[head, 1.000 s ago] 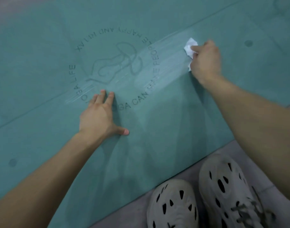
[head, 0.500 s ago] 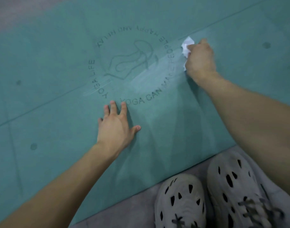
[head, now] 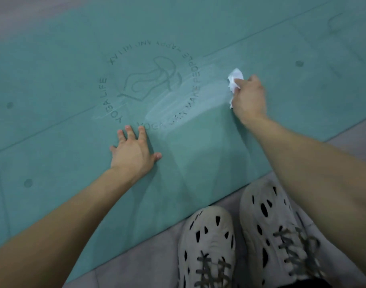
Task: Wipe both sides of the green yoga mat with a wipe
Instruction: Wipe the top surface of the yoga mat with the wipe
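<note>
Right hand [head: 248, 98]: fingers curled round the crumpled white wipe [head: 235, 80], pressing it on the mat [head: 53, 69] right of the logo [head: 151, 80].
Left hand [head: 134, 150]: fingers spread, flat on the mat below the logo.
Mat: green, flat on the floor [head: 352, 140], with a wet streak [head: 184, 104].
Shoes [head: 207, 244]: at the mat's near edge.

The grey floor [head: 136, 265] carried the mat [head: 53, 59], spread flat and running from near left to far right. My shoes [head: 207, 242] stood on bare floor at near right, just beside the mat's near edge.
</note>
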{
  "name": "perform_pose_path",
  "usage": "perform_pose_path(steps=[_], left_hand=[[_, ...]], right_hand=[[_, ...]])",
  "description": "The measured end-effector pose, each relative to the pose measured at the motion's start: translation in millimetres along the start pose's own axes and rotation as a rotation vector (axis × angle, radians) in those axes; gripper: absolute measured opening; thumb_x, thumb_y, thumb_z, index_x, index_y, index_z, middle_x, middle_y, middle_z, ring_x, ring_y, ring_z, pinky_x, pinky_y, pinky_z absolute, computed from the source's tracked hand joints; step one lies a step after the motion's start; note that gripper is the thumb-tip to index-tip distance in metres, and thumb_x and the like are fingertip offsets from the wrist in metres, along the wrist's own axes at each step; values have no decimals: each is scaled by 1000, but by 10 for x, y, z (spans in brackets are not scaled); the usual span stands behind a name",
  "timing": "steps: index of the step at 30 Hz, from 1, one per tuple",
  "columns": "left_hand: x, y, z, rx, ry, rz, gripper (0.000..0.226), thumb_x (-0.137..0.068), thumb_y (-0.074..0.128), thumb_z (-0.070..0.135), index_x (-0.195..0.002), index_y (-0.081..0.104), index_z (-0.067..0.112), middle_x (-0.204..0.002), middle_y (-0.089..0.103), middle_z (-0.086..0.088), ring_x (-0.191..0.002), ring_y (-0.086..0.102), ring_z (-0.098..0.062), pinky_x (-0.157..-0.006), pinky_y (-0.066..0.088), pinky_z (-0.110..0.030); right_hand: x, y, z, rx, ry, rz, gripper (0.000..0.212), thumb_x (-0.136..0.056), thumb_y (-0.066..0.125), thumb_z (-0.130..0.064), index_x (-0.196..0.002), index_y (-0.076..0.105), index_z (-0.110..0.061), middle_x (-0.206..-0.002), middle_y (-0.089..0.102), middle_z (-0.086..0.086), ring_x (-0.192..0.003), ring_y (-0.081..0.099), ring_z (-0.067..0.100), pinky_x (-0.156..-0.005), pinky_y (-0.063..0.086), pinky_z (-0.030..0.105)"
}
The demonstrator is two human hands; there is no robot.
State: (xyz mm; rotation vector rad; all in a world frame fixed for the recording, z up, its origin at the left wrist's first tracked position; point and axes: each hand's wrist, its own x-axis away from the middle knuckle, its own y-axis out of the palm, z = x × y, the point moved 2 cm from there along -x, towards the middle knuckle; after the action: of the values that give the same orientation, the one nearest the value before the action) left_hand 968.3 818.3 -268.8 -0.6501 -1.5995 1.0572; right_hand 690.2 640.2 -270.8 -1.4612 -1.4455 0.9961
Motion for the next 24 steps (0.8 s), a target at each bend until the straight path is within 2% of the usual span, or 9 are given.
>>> perform_pose_path(steps=[2, 8, 10, 14, 16, 18, 20, 22, 24], left_hand=[[-35, -54, 55, 15, -19, -37, 112, -89, 66, 70, -167, 6, 15, -172, 6, -26, -158, 8, -49, -119, 32, -67], [-84, -126, -18, 12, 5, -26, 119, -81, 67, 78, -167, 11, 17, -169, 17, -26, -154, 22, -49, -120, 36, -59], [-40, -117, -74, -4, 63, -12, 118, -84, 65, 77, -168, 6, 19, -171, 13, -24, -156, 19, -46, -124, 30, -54], [143, -18, -135, -14, 118, -122, 134, -72, 75, 81, -168, -3, 30, -174, -1, -21, -160, 7, -44, -130, 20, -49], [164, -26, -65, -17, 89, -131, 148, -60, 81, 84, -168, -3, 29, -172, -1, -25, -158, 7, -48, -128, 23, -54], [158, -89, 60, -21, 42, -137, 154, -53, 89, 78, -167, 3, 19, -167, 10, -32, -153, 18, -53, -124, 30, -57], [132, -191, 189, -65, 32, -114, 146, -51, 94, 72, -159, 21, 7, -152, 37, -32, -142, 38, -49, -117, 40, -51], [139, -233, 262, -109, 70, -113, 132, -50, 91, 73, -150, 38, 5, -136, 56, -20, -131, 51, -39, -106, 47, -43], [140, -236, 269, -128, 112, -83, 123, -45, 87, 77, -141, 49, 11, -125, 62, -10, -123, 56, -34, -98, 50, -39]], right_hand=[[239, 135, -240, -6, -62, -61, 35, -95, 54, -2, -126, 68, -10, -123, 51, 22, -100, 62, 45, -90, 50, 47], [1223, 247, -902, -39, -677, -419, 34, -99, 57, -12, -132, 67, -18, -112, 48, 13, -92, 55, 33, -78, 44, 42], [991, 106, -552, -42, -596, -372, 33, -101, 58, -12, -131, 68, -18, -107, 46, 10, -89, 55, 29, -78, 42, 39], [427, -160, 439, -15, 10, -57, 38, -99, 56, -4, -133, 69, -12, -122, 53, 21, -104, 62, 45, -90, 47, 43], [424, -94, 349, -70, 175, 27, 34, -99, 52, -4, -128, 68, -8, -127, 54, 22, -110, 61, 45, -95, 47, 44], [619, 86, -131, -106, 75, -44, 31, -99, 52, -7, -126, 68, -8, -127, 53, 22, -108, 61, 44, -94, 49, 45], [936, 268, -677, -151, -191, -212, 31, -96, 60, -8, -125, 70, -12, -123, 51, 20, -103, 62, 43, -91, 50, 43], [1346, 395, -1051, -170, -387, -381, 32, -94, 69, -13, -125, 73, -20, -113, 48, 14, -100, 63, 38, -87, 50, 40], [1627, 465, -1129, -220, -460, -478, 32, -97, 67, -15, -126, 75, -26, -103, 41, 7, -94, 61, 32, -84, 49, 38]])
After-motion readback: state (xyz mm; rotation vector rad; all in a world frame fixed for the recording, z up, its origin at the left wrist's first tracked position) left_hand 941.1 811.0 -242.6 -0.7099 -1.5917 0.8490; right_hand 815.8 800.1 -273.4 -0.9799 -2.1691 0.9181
